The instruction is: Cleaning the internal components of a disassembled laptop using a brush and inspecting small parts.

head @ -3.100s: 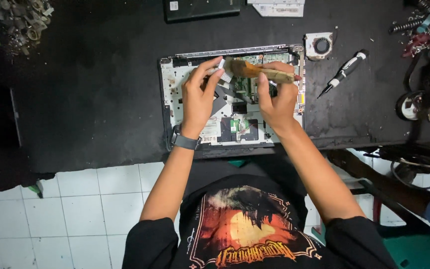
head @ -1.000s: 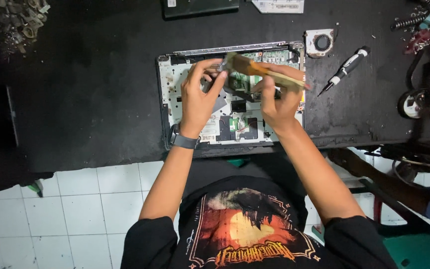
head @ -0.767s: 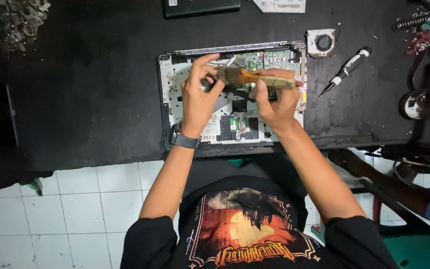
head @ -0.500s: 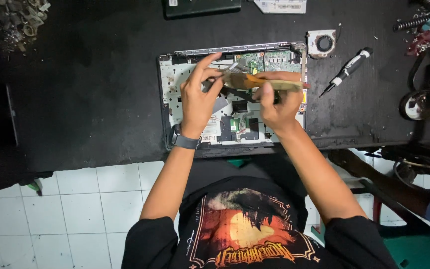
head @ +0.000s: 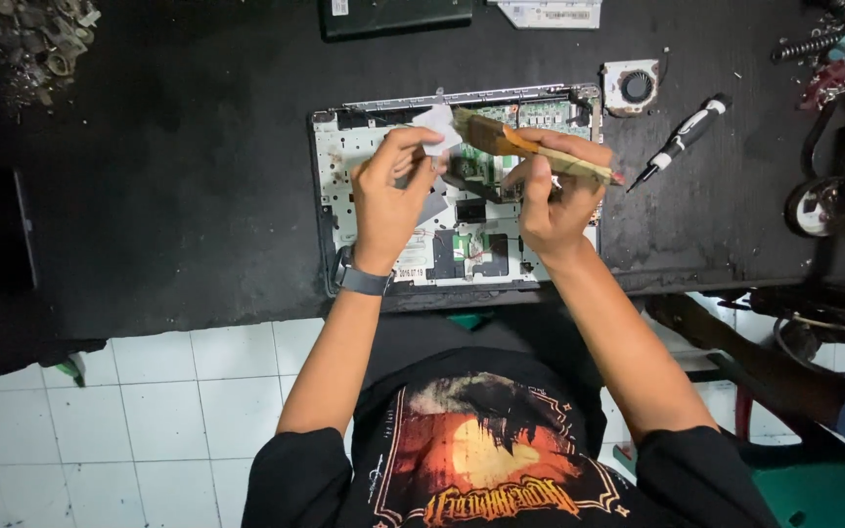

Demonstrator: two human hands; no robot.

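Head view, looking straight down on a black desk [head: 149, 196]. Opened laptop chassis [head: 344, 176], boards and metal plates exposed, lying at the desk's near edge, roughly mid-width. Left hand [head: 388, 200] raised over the chassis's left half, thumb and forefinger pinched on a small white scrap [head: 437, 125] held just above the chassis's far edge; dark watch [head: 362, 281] on that wrist. Right hand [head: 550, 200] over the chassis's right half, fingers closed around the wooden handle of a flat paintbrush [head: 530, 149]; brush lying nearly level, bristle end pointing left and meeting the white scrap, handle tip reaching past the chassis's right edge. Both hands close together, not touching each other.

Just right of the chassis, a black-handled screwdriver [head: 682, 142] lying slantwise on the desk, tip toward the brush's handle end. Small cooling fan [head: 631, 86] beyond the chassis's far right corner. Dark flat slab [head: 398, 15] and a white part [head: 550, 12] at the desk's far edge. Heap of small metal bits [head: 36, 39] in the far left corner; tangle of cables and tools [head: 838, 127] along the right edge. White tiled floor [head: 168, 391] below the near edge.
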